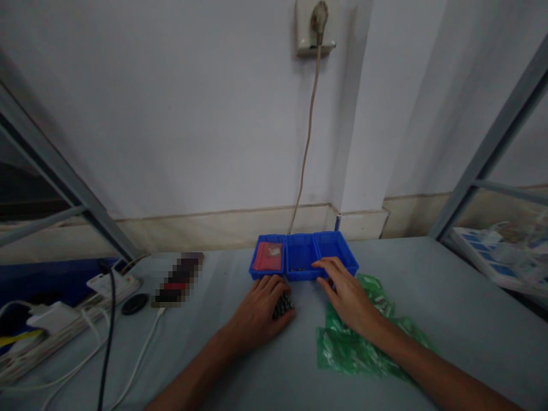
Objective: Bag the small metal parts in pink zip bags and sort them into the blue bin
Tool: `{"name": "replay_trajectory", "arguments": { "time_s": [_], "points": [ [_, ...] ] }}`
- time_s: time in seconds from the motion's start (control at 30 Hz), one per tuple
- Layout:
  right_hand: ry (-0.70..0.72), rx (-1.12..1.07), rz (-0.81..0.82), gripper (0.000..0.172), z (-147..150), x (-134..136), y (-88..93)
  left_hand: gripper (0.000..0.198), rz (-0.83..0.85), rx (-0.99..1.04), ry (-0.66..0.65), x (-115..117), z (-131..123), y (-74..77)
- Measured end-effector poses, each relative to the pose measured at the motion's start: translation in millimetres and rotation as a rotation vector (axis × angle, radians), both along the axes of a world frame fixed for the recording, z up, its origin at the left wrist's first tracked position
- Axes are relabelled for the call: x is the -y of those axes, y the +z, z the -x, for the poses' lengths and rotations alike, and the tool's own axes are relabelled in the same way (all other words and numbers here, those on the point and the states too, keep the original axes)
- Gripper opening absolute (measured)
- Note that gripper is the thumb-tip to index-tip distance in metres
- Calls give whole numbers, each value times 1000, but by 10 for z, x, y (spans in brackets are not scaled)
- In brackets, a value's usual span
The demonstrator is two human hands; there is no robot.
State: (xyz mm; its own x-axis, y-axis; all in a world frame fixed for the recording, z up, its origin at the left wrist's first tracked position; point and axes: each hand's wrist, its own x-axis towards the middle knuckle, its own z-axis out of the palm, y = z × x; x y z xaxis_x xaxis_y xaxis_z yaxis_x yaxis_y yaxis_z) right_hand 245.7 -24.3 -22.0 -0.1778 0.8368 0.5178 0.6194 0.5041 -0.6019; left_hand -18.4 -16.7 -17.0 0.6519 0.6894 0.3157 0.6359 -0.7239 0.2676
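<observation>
My left hand (261,311) rests on the table in front of the blue bins, its fingers curled around a cluster of small dark metallic parts (282,306). Over the front edge of the bins is my right hand (342,291), thumb and fingers apart, with nothing visible between them. The left blue bin (252,264) holds a red plastic bag (268,256). A few tiny parts lie at the front of the middle bin (300,251). The right bin (331,246) is partly behind my right fingers. Green plastic bags (351,351) lie under and beside my right forearm.
A pixelated phone-like object (180,279) with a white cable lies at the left, near a black disc (135,303) and a power strip (47,339). Metal frame bars flank the table (471,302). A tray (492,260) stands at the right. A cord hangs from the wall socket (315,28).
</observation>
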Motion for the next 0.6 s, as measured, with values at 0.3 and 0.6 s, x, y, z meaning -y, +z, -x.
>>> {"name": "replay_trajectory", "arguments": {
  "time_s": [0.3, 0.6],
  "points": [
    [33, 99, -4, 30, 30, 80, 81, 45, -61, -44, 52, 1, 18, -9],
    [373, 341, 32, 25, 76, 209, 167, 51, -114, -98, 58, 0, 50, 32]
  ]
}}
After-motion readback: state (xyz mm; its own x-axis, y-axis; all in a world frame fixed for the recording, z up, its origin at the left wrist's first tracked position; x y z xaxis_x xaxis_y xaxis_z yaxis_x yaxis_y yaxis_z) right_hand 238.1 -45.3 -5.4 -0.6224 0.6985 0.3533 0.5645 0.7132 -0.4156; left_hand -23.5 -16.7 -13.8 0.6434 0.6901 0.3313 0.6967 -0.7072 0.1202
